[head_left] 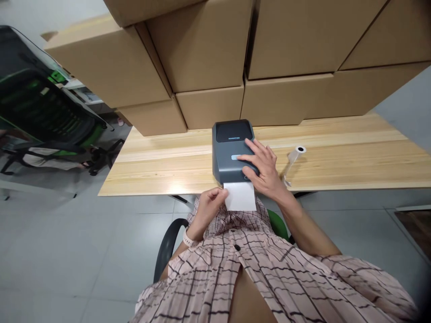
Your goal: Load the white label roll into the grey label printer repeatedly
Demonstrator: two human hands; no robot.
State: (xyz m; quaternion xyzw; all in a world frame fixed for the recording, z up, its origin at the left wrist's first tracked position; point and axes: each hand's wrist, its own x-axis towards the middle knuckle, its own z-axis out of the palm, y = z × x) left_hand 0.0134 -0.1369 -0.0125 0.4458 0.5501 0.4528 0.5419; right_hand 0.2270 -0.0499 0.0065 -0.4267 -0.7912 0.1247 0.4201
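Observation:
A dark grey label printer stands near the front edge of the table, with a black panel on top and a pale blue button. From its front slot a white paper label sticks out over the table edge. My left hand pinches that label's left edge between thumb and fingers. Spread over the printer's top right side is my right hand, its fingers apart and one fingertip by the button. To the right, a small white paper roll with a loose tail rests on the table.
Stacked cardboard boxes line the back of the wooden table. A black and green mesh office chair stands on the floor at the left. My body is close to the table's front edge, in a chair with a black armrest.

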